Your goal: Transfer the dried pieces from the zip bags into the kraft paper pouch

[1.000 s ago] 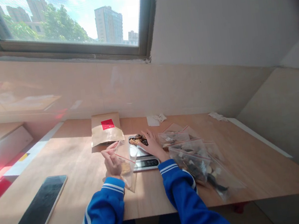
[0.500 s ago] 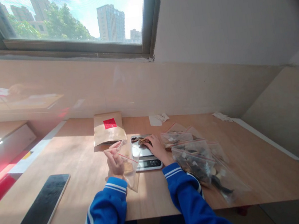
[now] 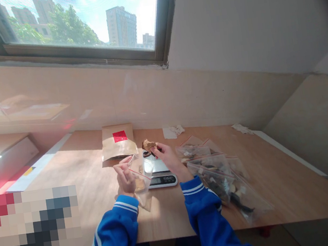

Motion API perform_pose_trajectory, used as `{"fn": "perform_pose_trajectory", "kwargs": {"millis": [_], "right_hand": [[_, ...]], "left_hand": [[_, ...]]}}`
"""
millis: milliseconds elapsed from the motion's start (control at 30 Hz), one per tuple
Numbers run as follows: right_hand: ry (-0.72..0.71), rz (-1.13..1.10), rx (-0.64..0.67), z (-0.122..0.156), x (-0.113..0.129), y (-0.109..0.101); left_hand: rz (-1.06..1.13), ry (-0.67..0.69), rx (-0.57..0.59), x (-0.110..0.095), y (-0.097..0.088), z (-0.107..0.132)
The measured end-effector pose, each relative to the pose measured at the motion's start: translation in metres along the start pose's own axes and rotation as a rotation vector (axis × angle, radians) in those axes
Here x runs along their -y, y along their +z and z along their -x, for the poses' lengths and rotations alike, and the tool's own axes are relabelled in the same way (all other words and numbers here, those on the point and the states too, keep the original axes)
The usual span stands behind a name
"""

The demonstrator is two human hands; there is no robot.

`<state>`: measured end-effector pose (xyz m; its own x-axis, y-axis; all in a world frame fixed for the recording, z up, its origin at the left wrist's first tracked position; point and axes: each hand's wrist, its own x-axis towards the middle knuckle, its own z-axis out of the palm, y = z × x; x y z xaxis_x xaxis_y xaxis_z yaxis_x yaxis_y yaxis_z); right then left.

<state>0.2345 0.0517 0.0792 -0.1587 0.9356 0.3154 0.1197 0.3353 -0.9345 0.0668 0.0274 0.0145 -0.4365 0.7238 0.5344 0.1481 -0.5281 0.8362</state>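
Observation:
My left hand (image 3: 125,177) is closed on the top edge of a clear zip bag (image 3: 142,184) with a red seal line and a few tan pieces low inside. Dried brown pieces (image 3: 148,144), resembling dried mushroom, are pinched in my right hand (image 3: 168,158). They are lifted over the far left part of a small kitchen scale (image 3: 159,166). Under them, some darker dried bits (image 3: 146,154) show at the plate's edge. The scale's display faces me, but its digits are too small to read.
Several clear zip bags (image 3: 219,172) of dried pieces lie in a heap right of the scale. A brown paper pouch (image 3: 118,146) with a red label stands behind my left hand. Crumpled white paper (image 3: 173,131) lies near the wall. The lower left corner is pixelated.
My right hand has closed on dried brown pieces and raised them off the scale plate, toward its far left. My left hand stays with the zip bag.

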Motion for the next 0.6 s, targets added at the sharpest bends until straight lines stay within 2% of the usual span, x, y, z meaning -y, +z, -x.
{"fn": "perform_pose_trajectory", "kwargs": {"millis": [100,167,333,433,600], "right_hand": [[-0.062,0.068,0.223,0.002,0.022,0.007],[-0.099,0.210,0.307,0.004,0.030,0.008],[-0.092,0.546,0.306,0.009,0.041,0.016],[-0.058,0.651,0.327,0.009,0.047,0.027],[-0.085,0.492,0.419,0.009,0.060,0.039]], "left_hand": [[-0.021,0.015,-0.002,-0.001,0.000,0.001],[-0.042,0.025,-0.006,0.000,0.000,0.002],[-0.004,-0.006,0.037,0.009,-0.001,0.004],[0.006,0.008,0.010,0.009,-0.001,0.005],[0.062,-0.004,-0.026,0.003,0.000,0.008]]}}
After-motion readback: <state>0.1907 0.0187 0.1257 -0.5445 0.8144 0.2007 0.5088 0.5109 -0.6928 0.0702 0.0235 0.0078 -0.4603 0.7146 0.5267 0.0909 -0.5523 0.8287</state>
